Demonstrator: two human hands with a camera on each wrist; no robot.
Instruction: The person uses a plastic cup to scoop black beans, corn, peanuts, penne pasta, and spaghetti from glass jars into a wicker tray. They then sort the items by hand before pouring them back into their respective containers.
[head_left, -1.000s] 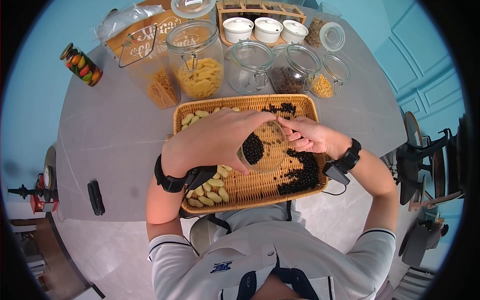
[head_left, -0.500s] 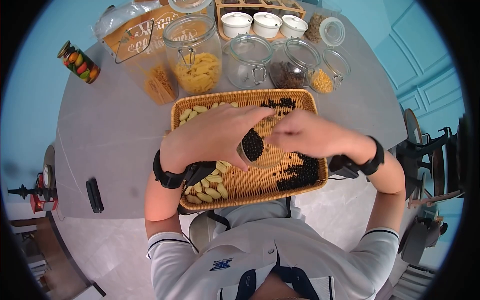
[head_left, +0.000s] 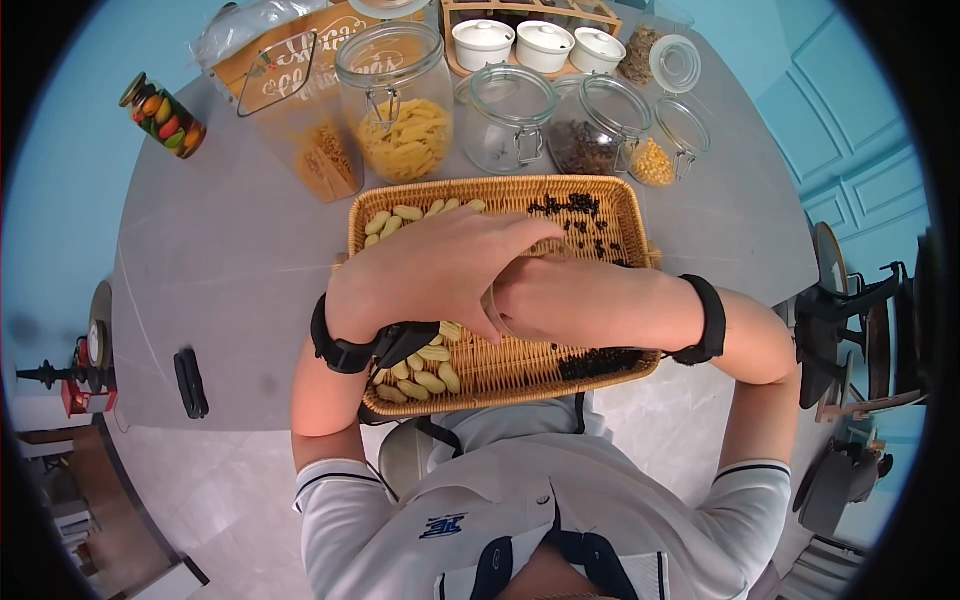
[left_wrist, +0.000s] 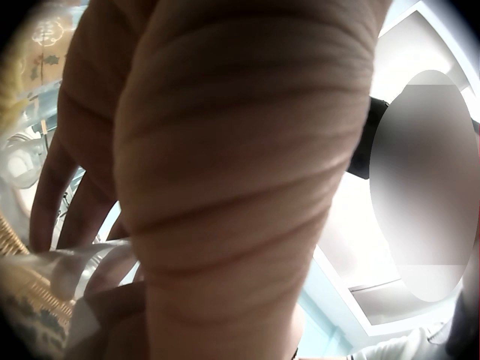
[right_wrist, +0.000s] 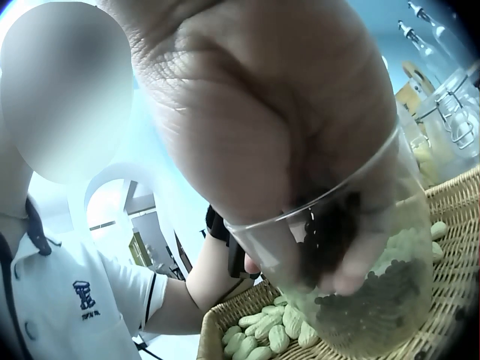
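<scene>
My left hand (head_left: 430, 265) grips a clear cup (right_wrist: 412, 247), holding it tilted above the wicker tray (head_left: 510, 365). In the right wrist view, black beans (right_wrist: 375, 304) lie in the bottom of the cup. My right hand (head_left: 570, 295) reaches through its mouth, with the fingers inside the wall and a dark clump of beans (right_wrist: 330, 240) between thumb and fingers. In the head view, the right hand and forearm hide most of the cup. Peanuts in shells (head_left: 425, 378) lie along the tray's left side, and loose black beans (head_left: 600, 362) along its right.
Behind the tray stand a pasta jar (head_left: 405, 135), an open glass jar (head_left: 508, 130), a jar of dark pieces (head_left: 590, 145) and a small corn jar (head_left: 652, 163). Farther back are white lidded pots (head_left: 543, 45). A black case (head_left: 190, 383) lies on the table at left.
My right hand has moved left from beside the cup, over its mouth and down into it. The left hand keeps its hold on the cup in nearly the same place.
</scene>
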